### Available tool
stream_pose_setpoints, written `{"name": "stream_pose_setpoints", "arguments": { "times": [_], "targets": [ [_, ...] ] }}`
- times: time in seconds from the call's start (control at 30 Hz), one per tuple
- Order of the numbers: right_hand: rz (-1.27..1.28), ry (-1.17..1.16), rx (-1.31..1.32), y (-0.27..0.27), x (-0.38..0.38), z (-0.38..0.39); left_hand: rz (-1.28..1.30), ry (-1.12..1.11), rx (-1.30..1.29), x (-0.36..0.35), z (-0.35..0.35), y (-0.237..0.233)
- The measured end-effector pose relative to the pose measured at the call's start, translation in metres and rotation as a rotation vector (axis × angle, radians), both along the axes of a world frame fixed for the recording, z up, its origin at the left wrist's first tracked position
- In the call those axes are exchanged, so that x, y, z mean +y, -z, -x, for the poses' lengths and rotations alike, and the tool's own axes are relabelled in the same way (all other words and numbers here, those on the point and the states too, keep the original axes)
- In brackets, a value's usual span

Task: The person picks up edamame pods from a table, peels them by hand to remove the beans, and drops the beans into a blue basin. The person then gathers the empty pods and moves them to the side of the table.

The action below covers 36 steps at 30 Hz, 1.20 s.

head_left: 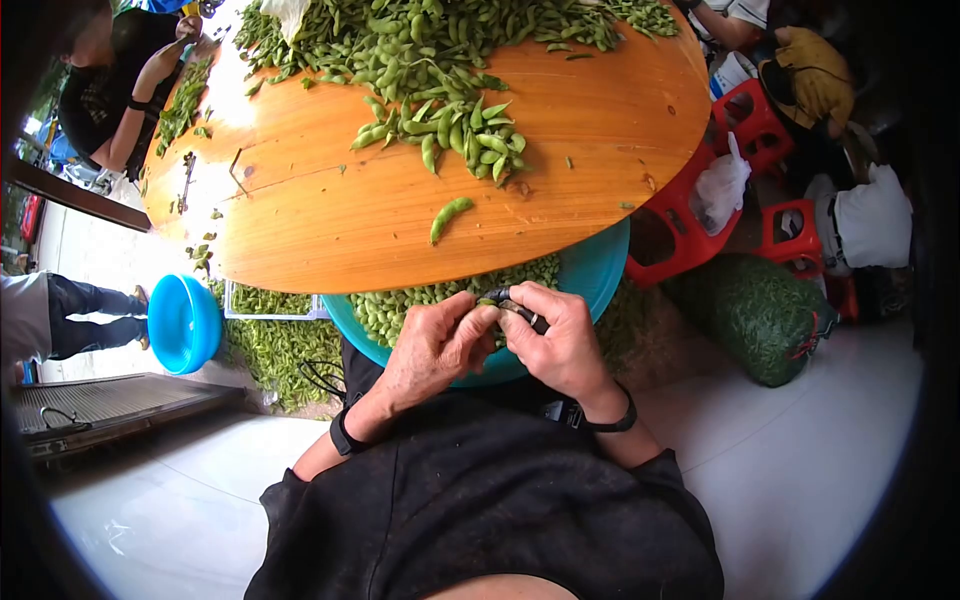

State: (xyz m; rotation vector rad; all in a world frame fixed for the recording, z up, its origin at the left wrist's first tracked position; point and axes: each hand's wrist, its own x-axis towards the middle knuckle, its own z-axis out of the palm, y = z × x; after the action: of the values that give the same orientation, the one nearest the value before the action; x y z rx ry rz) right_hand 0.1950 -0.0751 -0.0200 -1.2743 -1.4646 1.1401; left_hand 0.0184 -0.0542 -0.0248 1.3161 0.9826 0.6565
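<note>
Both hands meet over a teal basin (612, 265) that holds shelled green soybeans (385, 318). My left hand (432, 347) is closed, its fingertips pinching a green soybean pod (487, 301) that is mostly hidden. My right hand (562, 348) is closed on the same pod from the other side. Dark bands or covers sit on the right hand's thumb and finger. On the wooden table (330, 220) just beyond lies a single soybean pod (450, 219), with a large heap of pods (450, 60) behind it.
At left stand a blue tub (185, 323) and a metal-framed panel (120, 405); pods (285, 360) cover the floor beside them. Red stools (690, 225) and a full green net sack (755, 320) are at right. A person (115, 95) handles something across the table; other people stand around.
</note>
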Motion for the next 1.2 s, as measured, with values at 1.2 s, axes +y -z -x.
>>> {"name": "stream_pose_setpoints", "arguments": {
  "times": [1.2],
  "targets": [
    [0.280, -0.031, 0.554, -0.024, 0.010, -0.012, -0.174, -0.204, -0.099, 0.020, -0.003, -0.023]
  ]
}}
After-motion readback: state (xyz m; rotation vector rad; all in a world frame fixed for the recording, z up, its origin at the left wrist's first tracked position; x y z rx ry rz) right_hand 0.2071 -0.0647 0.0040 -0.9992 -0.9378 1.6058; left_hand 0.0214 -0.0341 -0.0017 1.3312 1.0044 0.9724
